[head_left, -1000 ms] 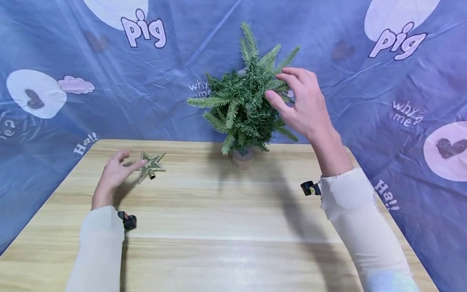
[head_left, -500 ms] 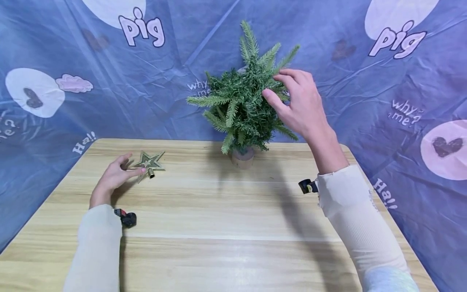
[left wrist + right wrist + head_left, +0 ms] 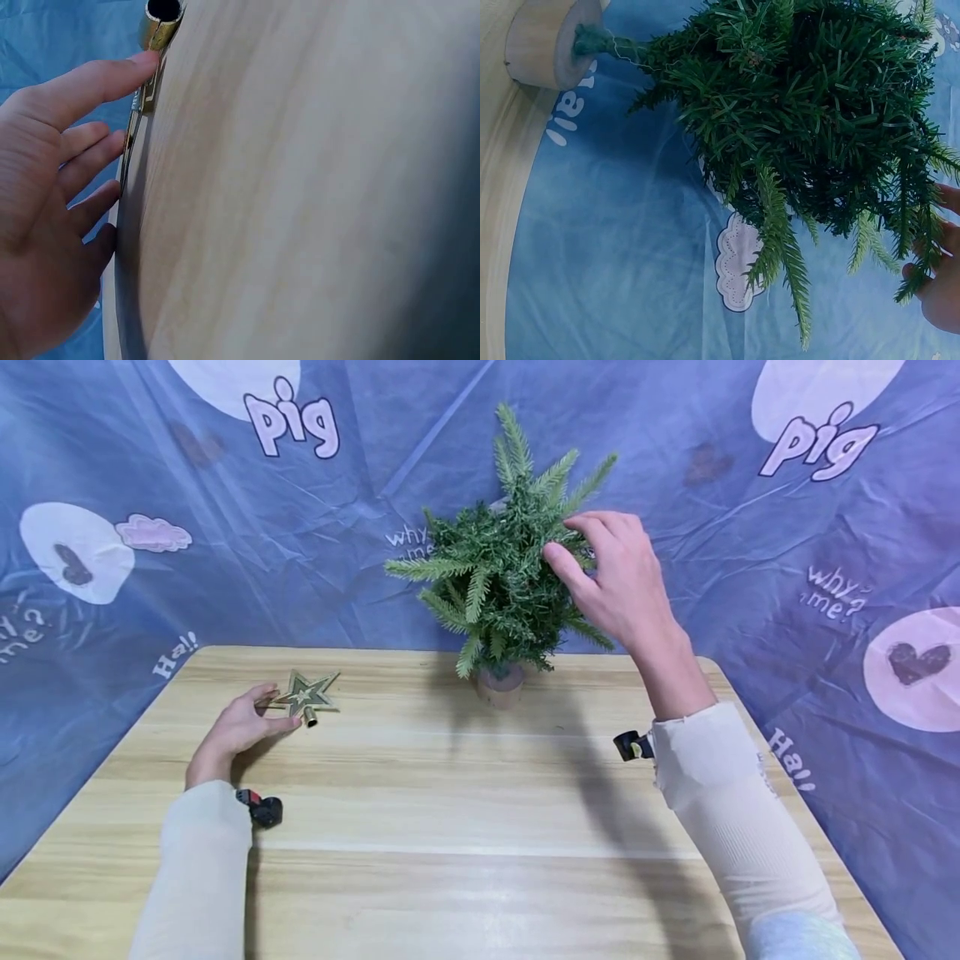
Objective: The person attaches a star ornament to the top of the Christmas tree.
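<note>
A gold glittery star tree topper lies at the table's back left, its short tube pointing toward the person. My left hand is beside its left points. The thumb tip is at the tube, and the other fingertips are along the star's edge, loosely bent. A small artificial Christmas tree stands upright on a round wooden base at the back middle. My right hand is raised at its right side, thumb and fingers apart. In the right wrist view, branch tips partly cover the fingers.
The wooden table ends at a blue printed cloth hanging close behind the tree and along both sides. Small black cameras are worn at both wrists.
My left thumb has shifted from over the star toward the near side, by its tube. My right hand has moved slightly left and down beside the tree. Star and tree stay in place.
</note>
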Action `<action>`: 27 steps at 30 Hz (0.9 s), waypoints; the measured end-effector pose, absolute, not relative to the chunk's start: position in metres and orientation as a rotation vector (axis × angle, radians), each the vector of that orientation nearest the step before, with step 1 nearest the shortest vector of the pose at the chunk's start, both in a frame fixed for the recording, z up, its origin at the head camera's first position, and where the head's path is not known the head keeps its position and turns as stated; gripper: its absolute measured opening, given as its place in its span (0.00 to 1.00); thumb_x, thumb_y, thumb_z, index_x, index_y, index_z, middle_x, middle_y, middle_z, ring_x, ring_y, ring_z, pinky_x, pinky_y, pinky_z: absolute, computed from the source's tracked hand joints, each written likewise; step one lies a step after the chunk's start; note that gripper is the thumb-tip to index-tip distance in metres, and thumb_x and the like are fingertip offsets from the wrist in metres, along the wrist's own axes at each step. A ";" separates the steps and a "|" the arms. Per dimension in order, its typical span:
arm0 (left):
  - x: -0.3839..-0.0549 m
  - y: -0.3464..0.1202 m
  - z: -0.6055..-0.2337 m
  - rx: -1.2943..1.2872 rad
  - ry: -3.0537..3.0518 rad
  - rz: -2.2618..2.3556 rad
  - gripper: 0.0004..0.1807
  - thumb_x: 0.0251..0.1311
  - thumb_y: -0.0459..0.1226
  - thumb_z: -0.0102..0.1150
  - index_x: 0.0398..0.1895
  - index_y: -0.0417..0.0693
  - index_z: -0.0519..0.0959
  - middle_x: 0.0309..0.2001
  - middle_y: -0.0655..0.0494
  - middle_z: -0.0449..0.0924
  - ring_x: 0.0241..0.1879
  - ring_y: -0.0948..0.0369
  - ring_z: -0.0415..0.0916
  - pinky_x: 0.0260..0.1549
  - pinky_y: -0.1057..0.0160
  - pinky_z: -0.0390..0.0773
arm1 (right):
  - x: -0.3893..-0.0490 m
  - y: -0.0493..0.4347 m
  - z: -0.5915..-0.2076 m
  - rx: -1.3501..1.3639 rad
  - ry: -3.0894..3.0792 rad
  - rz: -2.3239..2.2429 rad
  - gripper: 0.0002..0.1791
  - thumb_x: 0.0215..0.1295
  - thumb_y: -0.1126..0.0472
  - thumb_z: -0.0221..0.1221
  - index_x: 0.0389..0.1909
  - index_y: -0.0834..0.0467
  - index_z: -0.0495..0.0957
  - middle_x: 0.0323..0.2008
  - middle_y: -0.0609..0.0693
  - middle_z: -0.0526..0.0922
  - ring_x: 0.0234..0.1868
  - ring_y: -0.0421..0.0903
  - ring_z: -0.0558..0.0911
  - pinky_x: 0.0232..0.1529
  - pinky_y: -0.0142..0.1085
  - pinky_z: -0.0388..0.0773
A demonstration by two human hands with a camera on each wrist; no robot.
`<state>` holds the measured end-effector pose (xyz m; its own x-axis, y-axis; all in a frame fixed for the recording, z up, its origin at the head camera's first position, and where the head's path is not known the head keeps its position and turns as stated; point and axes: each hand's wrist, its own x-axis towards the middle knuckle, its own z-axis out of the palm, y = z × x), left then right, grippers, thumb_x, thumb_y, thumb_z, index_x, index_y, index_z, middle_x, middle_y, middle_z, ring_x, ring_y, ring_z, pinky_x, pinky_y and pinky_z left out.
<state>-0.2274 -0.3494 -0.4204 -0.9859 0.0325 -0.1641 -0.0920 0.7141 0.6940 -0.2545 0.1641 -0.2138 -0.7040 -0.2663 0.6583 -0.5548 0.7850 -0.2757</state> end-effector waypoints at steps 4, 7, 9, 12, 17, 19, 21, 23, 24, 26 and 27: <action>-0.228 -0.348 -0.419 -0.053 2.802 1.102 0.57 0.58 0.48 0.71 0.78 0.28 0.46 0.73 0.25 0.54 0.70 0.29 0.52 0.67 0.32 0.54 | -0.254 0.164 -0.213 0.585 -2.388 0.626 0.29 0.75 0.42 0.52 0.63 0.59 0.78 0.64 0.55 0.78 0.67 0.54 0.69 0.69 0.50 0.63; -0.229 -0.347 -0.417 -0.053 2.834 1.058 0.56 0.59 0.48 0.70 0.76 0.25 0.47 0.71 0.23 0.57 0.69 0.29 0.55 0.66 0.32 0.56 | -0.253 0.166 -0.212 0.562 -2.427 0.625 0.28 0.76 0.42 0.50 0.63 0.58 0.79 0.64 0.55 0.78 0.67 0.54 0.69 0.68 0.52 0.64; -0.229 -0.347 -0.416 -0.062 2.837 1.055 0.55 0.60 0.47 0.69 0.76 0.24 0.47 0.70 0.22 0.57 0.68 0.29 0.56 0.66 0.32 0.57 | -0.253 0.166 -0.212 0.553 -2.453 0.620 0.28 0.76 0.43 0.50 0.63 0.59 0.79 0.64 0.55 0.77 0.67 0.54 0.69 0.67 0.53 0.65; -0.228 -0.347 -0.417 -0.087 2.830 1.089 0.55 0.61 0.48 0.68 0.76 0.25 0.47 0.71 0.23 0.57 0.68 0.29 0.57 0.66 0.33 0.58 | -0.253 0.168 -0.212 0.551 -2.486 0.611 0.29 0.76 0.43 0.49 0.62 0.60 0.79 0.63 0.55 0.77 0.66 0.54 0.69 0.65 0.54 0.67; -0.227 -0.345 -0.416 -0.133 2.884 1.165 0.51 0.61 0.49 0.69 0.77 0.30 0.54 0.70 0.22 0.57 0.68 0.28 0.54 0.65 0.29 0.55 | -0.253 0.169 -0.211 0.555 -2.521 0.602 0.28 0.76 0.44 0.49 0.60 0.61 0.80 0.63 0.55 0.78 0.65 0.56 0.71 0.62 0.55 0.68; -0.227 -0.343 -0.415 -0.151 2.919 1.184 0.49 0.60 0.49 0.69 0.76 0.31 0.57 0.70 0.21 0.56 0.68 0.27 0.52 0.64 0.28 0.54 | -0.253 0.169 -0.211 0.552 -2.529 0.597 0.28 0.76 0.45 0.48 0.60 0.61 0.80 0.62 0.55 0.78 0.64 0.56 0.71 0.62 0.55 0.68; -0.227 -0.341 -0.413 -0.174 2.943 1.191 0.50 0.59 0.49 0.70 0.76 0.31 0.58 0.70 0.21 0.54 0.69 0.27 0.49 0.63 0.26 0.52 | -0.253 0.169 -0.211 0.550 -2.533 0.590 0.28 0.77 0.45 0.48 0.60 0.61 0.81 0.62 0.55 0.78 0.64 0.56 0.71 0.63 0.55 0.68; -0.227 -0.340 -0.411 -0.192 2.960 1.188 0.50 0.59 0.50 0.70 0.76 0.32 0.58 0.71 0.22 0.52 0.69 0.27 0.48 0.63 0.26 0.53 | -0.253 0.170 -0.211 0.548 -2.529 0.583 0.27 0.77 0.44 0.48 0.59 0.60 0.81 0.61 0.55 0.79 0.64 0.56 0.72 0.62 0.55 0.68; -0.226 -0.340 -0.410 -0.200 2.964 1.192 0.50 0.58 0.50 0.70 0.76 0.32 0.58 0.72 0.22 0.51 0.69 0.27 0.48 0.62 0.25 0.53 | -0.253 0.170 -0.212 0.548 -2.528 0.582 0.27 0.77 0.45 0.49 0.59 0.60 0.81 0.61 0.55 0.79 0.63 0.57 0.72 0.61 0.55 0.68; -0.226 -0.340 -0.409 -0.214 2.971 1.198 0.51 0.58 0.50 0.71 0.76 0.33 0.57 0.73 0.23 0.50 0.69 0.28 0.48 0.62 0.24 0.54 | -0.253 0.170 -0.212 0.547 -2.524 0.579 0.27 0.77 0.45 0.49 0.58 0.60 0.82 0.60 0.55 0.80 0.63 0.57 0.72 0.61 0.55 0.68; -0.227 -0.340 -0.409 -0.217 2.976 1.198 0.52 0.57 0.50 0.72 0.77 0.34 0.57 0.73 0.24 0.49 0.69 0.28 0.47 0.62 0.24 0.54 | -0.253 0.170 -0.212 0.546 -2.523 0.579 0.27 0.77 0.45 0.49 0.58 0.60 0.82 0.60 0.55 0.80 0.63 0.57 0.72 0.61 0.55 0.68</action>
<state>-0.2266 -0.3398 -0.4088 -0.9881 -0.1524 0.0185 -0.0971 0.7136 0.6938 -0.2530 0.1698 -0.2121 -0.7996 -0.2655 0.5387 -0.4738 0.8300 -0.2942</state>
